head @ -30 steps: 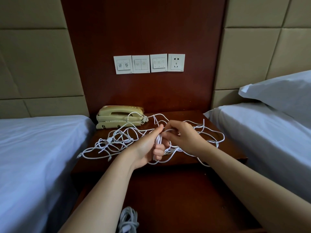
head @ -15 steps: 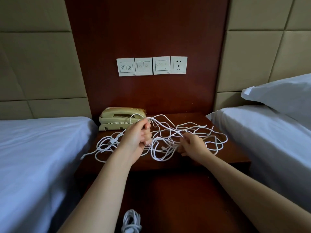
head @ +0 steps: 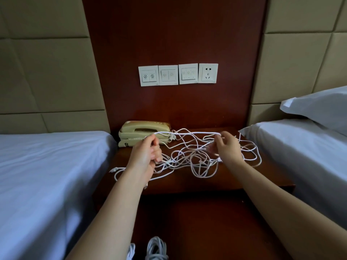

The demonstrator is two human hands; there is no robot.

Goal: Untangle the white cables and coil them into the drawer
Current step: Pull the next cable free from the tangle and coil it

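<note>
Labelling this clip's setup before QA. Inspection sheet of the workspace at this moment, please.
Surface: dark wooden nightstand, top partly covered by cable.
Job's things: white cables in a loose tangle on the nightstand; coiled bundle lower down, at the view's bottom edge.
Clutter: beige telephone at the top's back left.
Grippers: left hand grips a strand in curled fingers; right hand pinches it; the strand is stretched between them above the tangle.
Cables: besides the job's, the phone's curly cord.
Surroundings: switch plates and socket on the wall panel; left bed; right bed with pillow.
</note>
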